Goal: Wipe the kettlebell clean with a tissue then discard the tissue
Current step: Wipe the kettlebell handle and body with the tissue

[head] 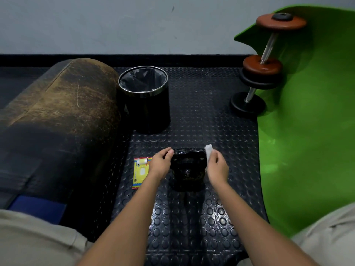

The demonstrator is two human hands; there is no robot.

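Observation:
A black kettlebell [187, 170] stands upright on the studded black floor mat, straight ahead of me. My left hand [161, 163] grips the left end of its handle, thumb and fingers curled round it. My right hand [216, 167] pinches a crumpled white tissue [208, 151] and holds it against the right end of the handle. A black bin [147, 100] with a steel rim and a dark liner stands behind the kettlebell, a little to the left.
A yellow and red tissue packet [141, 172] lies flat just left of my left hand. A worn brown and black padded bench [57, 120] fills the left. A green mat [307, 131] curls up on the right, with two dumbbells [266, 60] at its far edge.

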